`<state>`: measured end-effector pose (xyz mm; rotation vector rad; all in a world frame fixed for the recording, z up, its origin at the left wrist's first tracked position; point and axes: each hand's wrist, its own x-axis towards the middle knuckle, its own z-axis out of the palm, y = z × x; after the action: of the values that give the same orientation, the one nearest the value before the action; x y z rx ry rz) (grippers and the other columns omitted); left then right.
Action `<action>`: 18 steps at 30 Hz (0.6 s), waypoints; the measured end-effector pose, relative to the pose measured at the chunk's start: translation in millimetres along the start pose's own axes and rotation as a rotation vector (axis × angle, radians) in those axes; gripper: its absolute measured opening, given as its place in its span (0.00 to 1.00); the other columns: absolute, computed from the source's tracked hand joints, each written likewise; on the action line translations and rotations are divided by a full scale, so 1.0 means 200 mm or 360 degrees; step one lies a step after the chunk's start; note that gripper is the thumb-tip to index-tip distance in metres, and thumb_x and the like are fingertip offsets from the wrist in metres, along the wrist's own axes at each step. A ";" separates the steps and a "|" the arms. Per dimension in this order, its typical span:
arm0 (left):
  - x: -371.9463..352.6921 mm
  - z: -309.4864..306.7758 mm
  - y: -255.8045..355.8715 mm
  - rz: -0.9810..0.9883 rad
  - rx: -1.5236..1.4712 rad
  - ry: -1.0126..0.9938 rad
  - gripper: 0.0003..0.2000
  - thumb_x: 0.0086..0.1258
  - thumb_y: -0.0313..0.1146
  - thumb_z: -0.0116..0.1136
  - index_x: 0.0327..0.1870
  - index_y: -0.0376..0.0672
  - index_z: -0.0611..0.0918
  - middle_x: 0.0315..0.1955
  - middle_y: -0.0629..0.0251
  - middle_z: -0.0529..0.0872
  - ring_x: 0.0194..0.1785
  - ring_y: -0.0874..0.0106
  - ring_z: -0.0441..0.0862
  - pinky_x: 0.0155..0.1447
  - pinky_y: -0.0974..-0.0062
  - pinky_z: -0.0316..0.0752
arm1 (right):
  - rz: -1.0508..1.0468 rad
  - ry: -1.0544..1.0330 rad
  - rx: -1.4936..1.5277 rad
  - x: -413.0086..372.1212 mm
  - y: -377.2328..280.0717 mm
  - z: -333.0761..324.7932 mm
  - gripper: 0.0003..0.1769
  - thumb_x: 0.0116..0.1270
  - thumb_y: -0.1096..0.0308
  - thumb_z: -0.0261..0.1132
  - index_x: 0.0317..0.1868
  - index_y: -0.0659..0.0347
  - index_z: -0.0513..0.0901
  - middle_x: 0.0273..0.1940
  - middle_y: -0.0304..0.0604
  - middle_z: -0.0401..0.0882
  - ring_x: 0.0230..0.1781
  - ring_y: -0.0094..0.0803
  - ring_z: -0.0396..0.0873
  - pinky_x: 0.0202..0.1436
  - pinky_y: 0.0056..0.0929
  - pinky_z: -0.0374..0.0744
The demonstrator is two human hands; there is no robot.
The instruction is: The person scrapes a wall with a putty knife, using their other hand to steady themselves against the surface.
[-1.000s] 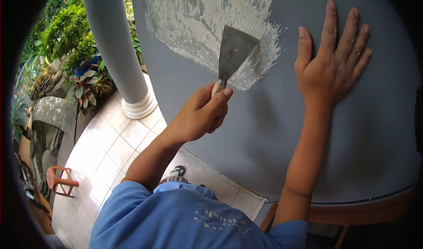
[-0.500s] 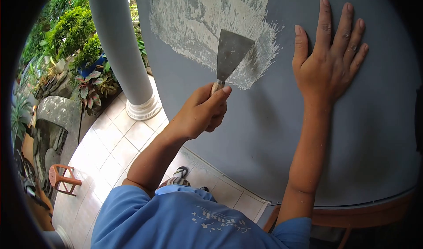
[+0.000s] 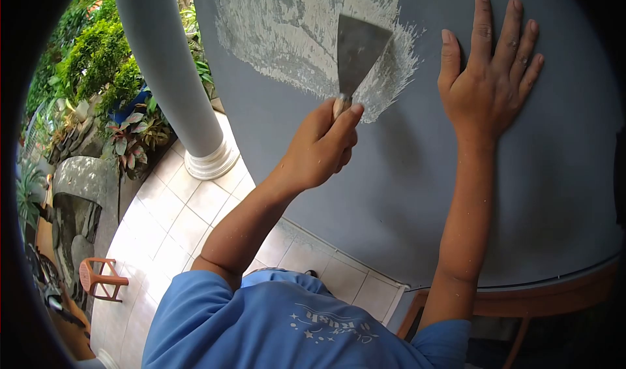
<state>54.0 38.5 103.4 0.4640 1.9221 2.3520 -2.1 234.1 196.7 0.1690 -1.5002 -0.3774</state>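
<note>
My left hand [image 3: 321, 144] is wrapped round the short handle of a putty knife [image 3: 360, 52], its wide metal blade pointing upward. The blade overlaps the rough whitish patch [image 3: 261, 36] on the grey wall [image 3: 306, 202], and a shadow falls on the wall below it. Scrape marks and ragged edges show across that patch. To the right, my right hand [image 3: 486, 95] lies flat against the smooth grey surface with fingers spread. Pale specks dot its fingers and both forearms.
A round grey column [image 3: 166, 69] with a white base stands left of the wall. Farther left are plants [image 3: 104, 56] and rocks. An orange-brown plastic stool [image 3: 103, 279] sits on the tiled floor [image 3: 163, 232]. Reddish-brown framing [image 3: 548, 302] runs below the wall at right.
My left hand and the putty knife have moved up and to the right over the patch. The right hand stays flat on the wall while the view shifts slightly.
</note>
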 end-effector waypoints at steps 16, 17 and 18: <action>0.04 -0.06 0.00 0.0192 0.0153 -0.0146 0.16 0.79 0.46 0.46 0.34 0.43 0.67 0.18 0.76 0.66 0.17 0.86 0.63 0.20 0.84 0.61 | 0.0042 -0.0058 0.0018 0.00 -0.05 0.00 0.33 0.72 0.40 0.49 0.73 0.39 0.63 0.73 0.46 0.58 0.74 0.52 0.57 0.70 0.60 0.59; 0.06 -0.05 0.00 0.0273 0.0190 -0.0139 0.16 0.78 0.46 0.46 0.34 0.43 0.67 0.18 0.76 0.66 0.17 0.86 0.63 0.20 0.84 0.61 | 0.0038 -0.0055 0.0028 0.00 -0.05 0.00 0.33 0.71 0.40 0.49 0.73 0.39 0.63 0.73 0.46 0.58 0.73 0.52 0.57 0.70 0.60 0.59; 0.07 -0.05 -0.01 0.0361 0.0228 -0.0131 0.16 0.78 0.46 0.47 0.33 0.43 0.67 0.18 0.76 0.67 0.18 0.86 0.63 0.20 0.84 0.62 | 0.0033 -0.0043 0.0038 0.00 -0.05 0.00 0.33 0.71 0.40 0.49 0.73 0.39 0.63 0.73 0.47 0.58 0.73 0.53 0.57 0.70 0.60 0.59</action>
<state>36.8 33.4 101.8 0.8173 2.1089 2.2874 -2.9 224.7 192.8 0.1674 -1.5326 -0.3463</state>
